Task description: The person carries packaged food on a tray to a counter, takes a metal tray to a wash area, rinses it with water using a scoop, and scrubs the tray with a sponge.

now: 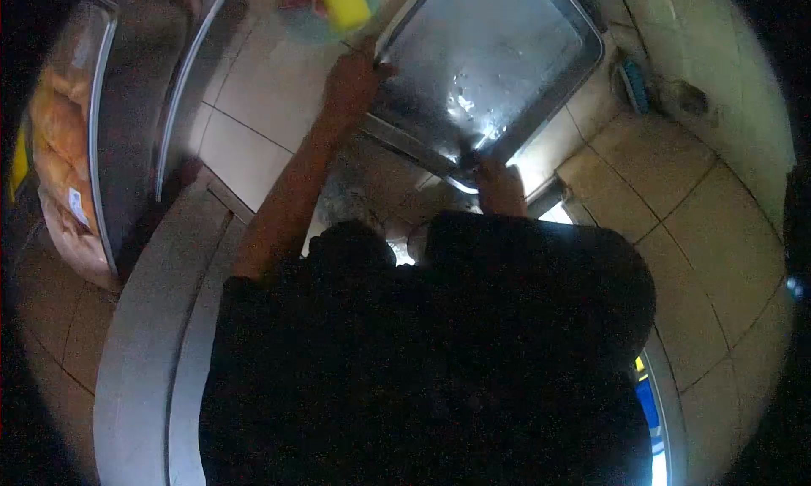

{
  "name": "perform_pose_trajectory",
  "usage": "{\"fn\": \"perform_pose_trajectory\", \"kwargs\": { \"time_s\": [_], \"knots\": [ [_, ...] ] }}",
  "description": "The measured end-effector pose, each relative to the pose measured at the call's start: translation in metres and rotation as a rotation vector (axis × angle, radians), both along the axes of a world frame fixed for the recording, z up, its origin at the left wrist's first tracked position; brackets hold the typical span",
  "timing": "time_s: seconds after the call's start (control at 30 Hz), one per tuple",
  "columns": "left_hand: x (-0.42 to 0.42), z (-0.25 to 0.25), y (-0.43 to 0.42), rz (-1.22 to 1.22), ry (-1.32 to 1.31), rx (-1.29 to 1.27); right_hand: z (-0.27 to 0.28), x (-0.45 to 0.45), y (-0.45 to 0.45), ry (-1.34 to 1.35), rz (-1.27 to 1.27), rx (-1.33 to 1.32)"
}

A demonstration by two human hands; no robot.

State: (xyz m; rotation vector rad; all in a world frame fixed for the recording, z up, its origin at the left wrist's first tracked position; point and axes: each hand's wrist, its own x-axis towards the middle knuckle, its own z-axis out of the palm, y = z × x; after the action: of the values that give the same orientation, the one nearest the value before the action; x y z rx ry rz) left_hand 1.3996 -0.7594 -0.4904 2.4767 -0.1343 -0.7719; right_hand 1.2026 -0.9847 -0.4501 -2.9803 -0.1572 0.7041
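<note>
A wide, shiny panel that looks like a wet metal tray or glass shelf (498,55) with a dark rim tilts in front of me. My left hand (353,80) is closed on its left edge, the thumb over the rim. Down at the near corner, my right hand (500,186) grips the rim; shadow hides part of its fingers. Drops and bright glare show on the wet surface close to the right hand.
A yellow object (344,2) stands in a pale green container (317,25) beyond my left hand. Bagged bread (63,131) sits behind a rail at left. A blue brush (634,86) rests by the wall at right. Tiles (245,139) cover the floor.
</note>
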Motion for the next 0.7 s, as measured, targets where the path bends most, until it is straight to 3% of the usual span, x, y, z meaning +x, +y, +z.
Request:
{"fn": "perform_pose_trajectory", "kwargs": {
  "time_s": [0.1, 0.17, 0.27, 0.37, 0.47, 0.5, 0.53, 0.6, 0.63, 0.7],
  "knots": [
    [-0.001, -0.004, -0.003, 0.035, 0.046, -0.019, 0.000, 0.054, -0.032, 0.195, -0.004, -0.079],
    [-0.014, 0.001, -0.004, 0.046, 0.073, -0.070, 0.014, 0.059, -0.033, 0.043, 0.138, -0.179],
    [-0.016, -0.001, -0.005, 0.074, 0.048, -0.122, 0.006, 0.007, -0.007, 0.010, 0.161, -0.121],
    [-0.014, -0.013, -0.004, 0.069, -0.042, -0.107, -0.004, 0.035, -0.032, 0.088, 0.061, -0.076],
    [-0.017, 0.000, -0.009, 0.098, 0.090, -0.054, -0.003, 0.084, -0.065, 0.042, -0.055, 0.003],
    [-0.022, -0.001, -0.007, 0.076, 0.021, -0.080, -0.028, 0.062, -0.079, 0.111, -0.219, -0.059],
    [-0.022, -0.002, -0.008, 0.069, -0.063, -0.109, -0.027, 0.036, -0.076, -0.097, 0.206, -0.102],
    [-0.016, -0.006, -0.011, 0.092, -0.036, -0.103, -0.011, 0.036, -0.032, 0.171, -0.126, -0.030],
    [-0.017, -0.007, -0.009, 0.098, 0.016, -0.083, 0.001, 0.034, -0.026, 0.173, -0.122, -0.028],
    [-0.017, 0.000, -0.010, 0.099, -0.037, -0.081, 0.009, 0.037, -0.018, 0.129, -0.169, 0.266]
  ]
}}
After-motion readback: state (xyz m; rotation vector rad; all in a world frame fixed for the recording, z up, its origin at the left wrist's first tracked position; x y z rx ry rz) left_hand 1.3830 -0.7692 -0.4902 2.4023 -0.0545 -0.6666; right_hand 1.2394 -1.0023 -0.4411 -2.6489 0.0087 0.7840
